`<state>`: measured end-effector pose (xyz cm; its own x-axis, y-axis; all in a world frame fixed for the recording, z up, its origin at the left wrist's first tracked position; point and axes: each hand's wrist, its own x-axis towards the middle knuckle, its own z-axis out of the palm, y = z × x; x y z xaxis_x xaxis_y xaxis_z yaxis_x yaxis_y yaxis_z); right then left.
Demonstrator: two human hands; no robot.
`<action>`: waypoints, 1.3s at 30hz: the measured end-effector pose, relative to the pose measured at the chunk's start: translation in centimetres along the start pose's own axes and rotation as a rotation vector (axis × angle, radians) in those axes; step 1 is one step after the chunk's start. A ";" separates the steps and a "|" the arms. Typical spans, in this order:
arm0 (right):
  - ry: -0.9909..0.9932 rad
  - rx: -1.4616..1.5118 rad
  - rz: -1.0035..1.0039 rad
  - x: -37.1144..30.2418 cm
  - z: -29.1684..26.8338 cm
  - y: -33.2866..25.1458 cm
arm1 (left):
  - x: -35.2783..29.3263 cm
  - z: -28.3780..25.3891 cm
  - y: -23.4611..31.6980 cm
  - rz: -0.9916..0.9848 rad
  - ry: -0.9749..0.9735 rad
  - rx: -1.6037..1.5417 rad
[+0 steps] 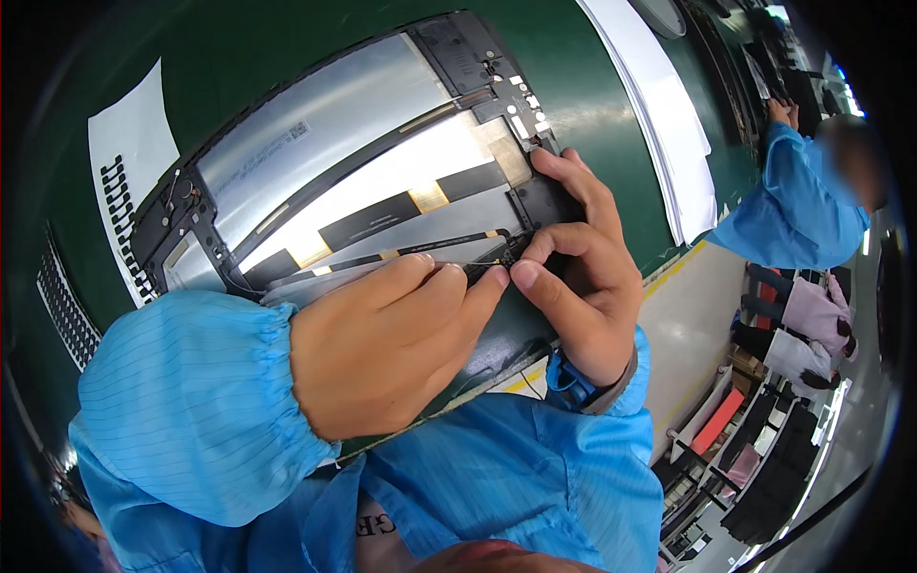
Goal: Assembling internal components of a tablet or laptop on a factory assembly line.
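Observation:
An opened tablet-like device [353, 196] with a black frame and silver metal plates lies at a slant under my hands. My left hand [382, 334] reaches over its near edge, fingers drawn together at the near right corner. A thin cable [482, 264] runs by its fingertips and seems pinched there. Close beside it, the thumb and index finger of my right hand [583, 267] pinch at the same corner; what lies between them is hidden. Other fingers of that hand rest along the device's right edge.
Left of the device lies a white sheet with small black strips [122, 224], and another sheet of black pieces [67, 301] lies beyond. White sheets [659, 124] lie to the right on the green table [564, 67]. A co-worker in blue [798, 205] and a loaded rack [735, 444] are farther right.

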<state>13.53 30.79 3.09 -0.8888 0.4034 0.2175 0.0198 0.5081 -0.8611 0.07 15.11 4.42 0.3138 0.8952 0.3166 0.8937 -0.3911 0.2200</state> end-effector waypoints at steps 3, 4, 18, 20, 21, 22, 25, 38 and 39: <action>0.013 -0.024 0.013 0.1 0.0 -0.1 | 0.2 0.5 -0.1 -0.039 0.017 -0.020; 0.021 -0.018 0.021 0.1 -0.1 0.0 | 0.2 0.7 -0.1 -0.074 0.034 -0.059; 0.083 -0.048 -0.067 -0.6 -0.5 0.9 | 0.4 0.5 0.1 -0.107 -0.051 -0.139; 0.073 -0.128 -0.092 -0.5 -0.5 0.8 | 0.4 0.4 0.1 -0.107 -0.056 -0.136; 0.074 -0.126 -0.091 -0.5 -0.4 0.8 | 0.4 0.4 0.1 -0.108 -0.056 -0.139; 0.077 -0.136 -0.086 -0.5 -0.4 0.8 | 0.5 0.4 0.0 -0.111 -0.055 -0.141; 0.077 -0.170 -0.086 -0.5 -0.5 0.8 | 0.5 0.5 0.0 -0.109 -0.066 -0.117; 0.036 -0.650 -0.518 0.2 0.3 -1.2 | 0.7 0.4 -0.1 -0.034 -0.142 0.011; 0.049 -0.503 -0.463 0.2 0.1 -0.7 | 0.1 0.0 -0.1 -0.034 -0.142 0.022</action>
<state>13.29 30.44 3.71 -0.8355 0.0870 0.5426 -0.1366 0.9235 -0.3585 0.00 15.29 4.43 0.3238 0.9298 0.1749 0.9110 -0.3563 0.2075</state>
